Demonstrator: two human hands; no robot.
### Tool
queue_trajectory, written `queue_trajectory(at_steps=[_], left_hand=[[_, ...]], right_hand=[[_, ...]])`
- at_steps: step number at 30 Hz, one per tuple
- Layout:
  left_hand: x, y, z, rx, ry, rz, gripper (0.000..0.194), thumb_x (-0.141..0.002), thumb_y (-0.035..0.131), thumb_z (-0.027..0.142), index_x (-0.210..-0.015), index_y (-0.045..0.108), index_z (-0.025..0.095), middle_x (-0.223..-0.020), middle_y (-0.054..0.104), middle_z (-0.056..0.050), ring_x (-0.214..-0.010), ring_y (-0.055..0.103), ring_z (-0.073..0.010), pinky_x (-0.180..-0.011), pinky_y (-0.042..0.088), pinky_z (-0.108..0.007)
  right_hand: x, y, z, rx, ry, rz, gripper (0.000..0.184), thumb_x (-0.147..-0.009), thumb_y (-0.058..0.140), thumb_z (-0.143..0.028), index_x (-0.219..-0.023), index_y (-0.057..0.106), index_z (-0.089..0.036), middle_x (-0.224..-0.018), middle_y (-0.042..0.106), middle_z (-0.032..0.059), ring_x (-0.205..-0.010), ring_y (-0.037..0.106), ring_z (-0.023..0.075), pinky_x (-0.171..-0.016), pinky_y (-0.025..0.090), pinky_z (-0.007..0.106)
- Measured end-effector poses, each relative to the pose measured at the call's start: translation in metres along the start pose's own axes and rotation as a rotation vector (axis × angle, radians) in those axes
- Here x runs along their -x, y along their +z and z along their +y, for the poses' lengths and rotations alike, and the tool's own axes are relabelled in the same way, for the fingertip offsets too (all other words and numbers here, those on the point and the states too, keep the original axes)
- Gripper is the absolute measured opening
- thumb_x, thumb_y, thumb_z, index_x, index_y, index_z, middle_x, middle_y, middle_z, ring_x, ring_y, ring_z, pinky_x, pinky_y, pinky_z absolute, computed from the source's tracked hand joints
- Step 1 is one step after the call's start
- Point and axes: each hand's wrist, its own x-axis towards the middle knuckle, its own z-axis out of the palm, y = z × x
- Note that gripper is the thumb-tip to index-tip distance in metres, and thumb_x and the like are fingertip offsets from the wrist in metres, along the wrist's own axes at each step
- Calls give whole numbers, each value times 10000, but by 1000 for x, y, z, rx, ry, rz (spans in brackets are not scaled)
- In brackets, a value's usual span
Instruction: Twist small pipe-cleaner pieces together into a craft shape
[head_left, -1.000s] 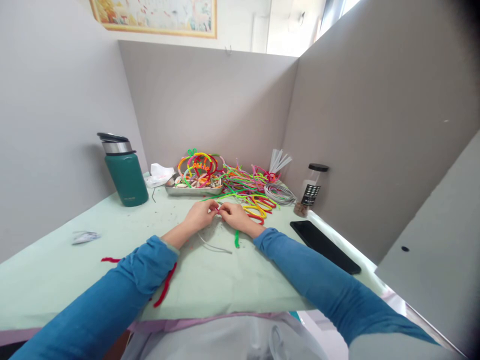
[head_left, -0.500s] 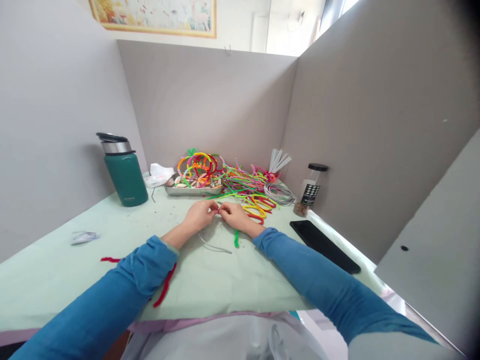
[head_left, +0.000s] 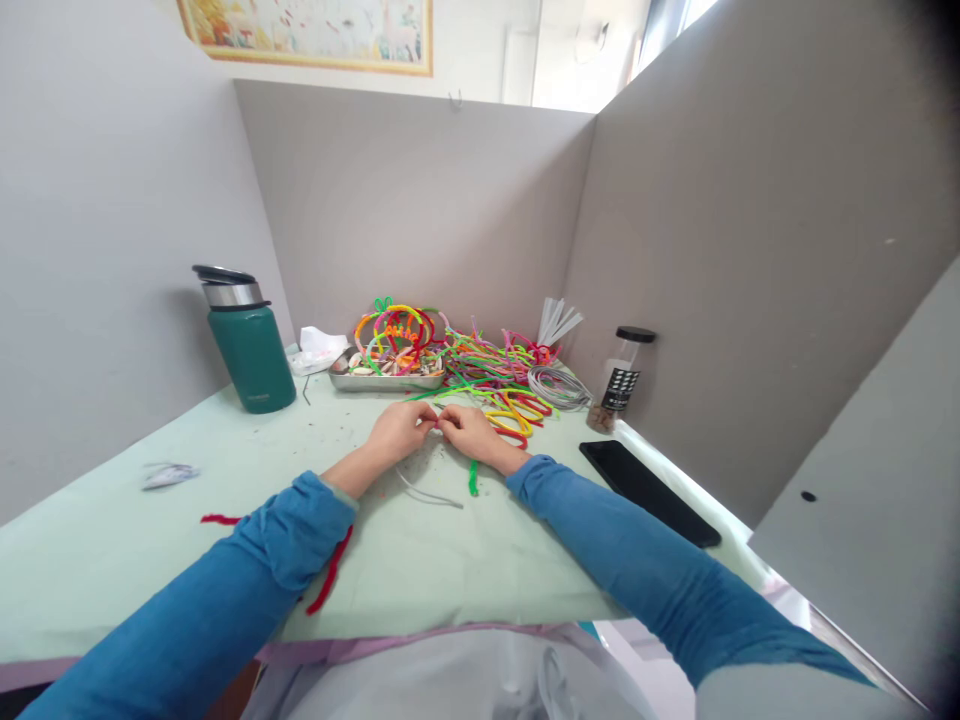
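Observation:
My left hand and my right hand meet fingertip to fingertip over the pale green table. Both are pinched on a small red piece of pipe cleaner between them. A short green pipe cleaner and a thin white wire lie on the table just under my wrists. Just beyond my right hand is a heap of coloured pipe cleaners.
A metal tray of bent pipe-cleaner shapes stands at the back, a green flask to its left. A black phone, a dark-lidded jar and a wire coil are at the right. Red pipe cleaners lie near my left sleeve. Grey partitions enclose the desk.

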Motion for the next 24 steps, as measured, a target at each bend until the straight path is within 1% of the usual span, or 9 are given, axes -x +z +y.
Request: queue_trajectory(at_steps=[5,15,24], left_hand=[[0,0,0,4,-9,-12,258,-796,493,292,-893,720,218,-587,678,-6,-659,636,-167,-641,432,-234],[0,0,-1,49,-11,-26,246,-800,510,295,-891,724,215,-556,664,-3,-594,625,-156,-620,440,-223],[0,1,-1,42,-13,-35,257,-798,506,292,-910,725,218,-558,667,-4,-634,643,-164,-632,448,-224]], right_hand=[[0,0,-1,7,1,-2,179,-834,480,-182,-747,636,-167,-679,625,10,-621,497,119,-599,324,224],[1,1,-2,13,15,10,158,-830,487,-190,-770,632,-166,-681,617,9,-628,499,120,-601,321,225],[1,2,-1,20,18,17,149,-828,489,-193,-795,632,-167,-700,626,16,-646,514,128,-615,335,228]])
